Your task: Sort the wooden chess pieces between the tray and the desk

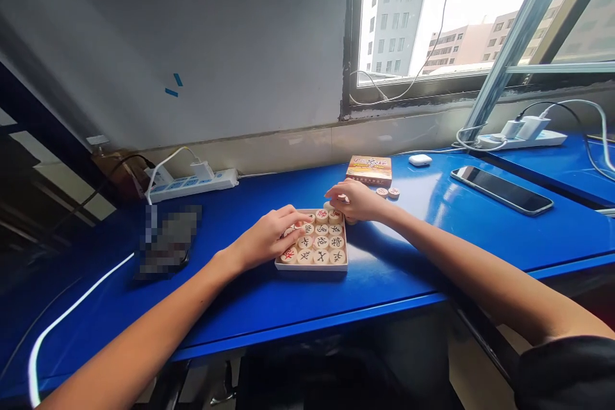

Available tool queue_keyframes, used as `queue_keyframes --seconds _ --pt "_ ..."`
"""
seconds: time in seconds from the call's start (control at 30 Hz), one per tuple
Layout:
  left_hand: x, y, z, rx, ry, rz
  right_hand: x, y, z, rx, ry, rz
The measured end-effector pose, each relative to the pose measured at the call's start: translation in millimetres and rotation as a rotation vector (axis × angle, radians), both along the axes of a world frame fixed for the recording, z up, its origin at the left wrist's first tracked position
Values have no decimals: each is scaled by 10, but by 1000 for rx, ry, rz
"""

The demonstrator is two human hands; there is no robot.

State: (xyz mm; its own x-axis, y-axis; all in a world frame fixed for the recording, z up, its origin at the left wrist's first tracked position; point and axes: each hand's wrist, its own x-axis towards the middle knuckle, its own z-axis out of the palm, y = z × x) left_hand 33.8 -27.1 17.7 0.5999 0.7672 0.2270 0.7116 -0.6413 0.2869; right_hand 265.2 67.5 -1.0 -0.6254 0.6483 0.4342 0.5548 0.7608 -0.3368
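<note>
A shallow white box on the blue desk holds rows of round wooden Chinese chess pieces, marked with black and red characters. My left hand lies over the box's left side, fingers stretched out and apart, fingertips on the pieces. It hides part of the left columns. At the far right corner, my right hand has its fingers bent and pinched on a Chinese chess piece, which is mostly covered. Two loose pieces lie on the desk just beyond that hand.
Behind the right hand stands a printed cardboard box. A white earphone case and a phone lie to the right. Power strips with cables stand at the back left and back right. A blurred-out dark object lies left.
</note>
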Motion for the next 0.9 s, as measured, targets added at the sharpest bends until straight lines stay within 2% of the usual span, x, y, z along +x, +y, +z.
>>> queue_keyframes --seconds 0.17,0.27,0.47,0.63,0.9 --pt "-5 6 -48 14 -55 1 -20 -23 69 -275 -26 -4" --pt "-9 17 -77 26 -58 -2 -12 9 110 -360 -53 16" --pt "1 15 -71 135 0 -26 -45 65 166 -314 -186 -24" --pt "-1 -10 -22 148 14 -28 -95 153 193 -305 -282 40" --pt "-13 2 -26 119 -7 -11 -97 127 104 -178 -242 51"
